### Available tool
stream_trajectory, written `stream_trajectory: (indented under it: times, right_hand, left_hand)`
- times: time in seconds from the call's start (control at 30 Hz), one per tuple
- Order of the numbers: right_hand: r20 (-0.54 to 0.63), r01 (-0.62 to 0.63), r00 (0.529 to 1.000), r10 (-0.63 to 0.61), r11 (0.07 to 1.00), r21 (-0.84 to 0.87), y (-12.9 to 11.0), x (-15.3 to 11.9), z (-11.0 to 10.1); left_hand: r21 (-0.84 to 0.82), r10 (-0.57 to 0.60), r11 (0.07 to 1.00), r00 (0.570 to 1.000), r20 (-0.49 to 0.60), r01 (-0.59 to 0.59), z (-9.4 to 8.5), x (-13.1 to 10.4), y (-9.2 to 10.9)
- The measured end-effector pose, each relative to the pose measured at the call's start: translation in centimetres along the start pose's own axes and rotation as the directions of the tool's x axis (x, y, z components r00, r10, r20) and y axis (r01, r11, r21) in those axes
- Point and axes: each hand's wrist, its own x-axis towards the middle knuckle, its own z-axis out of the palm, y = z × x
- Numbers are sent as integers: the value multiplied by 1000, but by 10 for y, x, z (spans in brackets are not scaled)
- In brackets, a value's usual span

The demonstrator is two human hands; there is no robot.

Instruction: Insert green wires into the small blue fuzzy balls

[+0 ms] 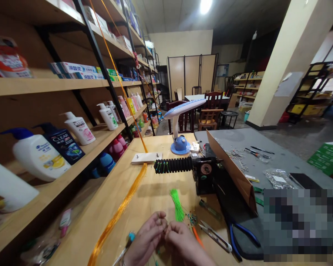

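grip: both hands pinched together, contents too small to tell | left hand | right hand | fingertips touching, over table

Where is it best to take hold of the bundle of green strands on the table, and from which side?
Probably pinch the bundle of green strands at its gathered upper end, coming from above: there the strands lie tight together, while toward the hands they fan out over small beads.

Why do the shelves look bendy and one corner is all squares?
Head view: the wide lens bows the shelves at the left edge; a block of squares hides the lower right; a ceiling light glares white; both hands look sharp.
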Motion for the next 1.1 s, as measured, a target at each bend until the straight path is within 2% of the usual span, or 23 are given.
stream_trajectory:
  times: [0.37,1.1]
  right_hand:
    - [17,-62,998,64,992,-106,-3,3,-1]
    - [6,-92,996,92,992,-84,0,3,-1]
  left_hand:
    - [7,6,1000,1000,16,-6,-7,3,-3]
    - [12,1,1000,1000,32,-1,-5,2,-1]
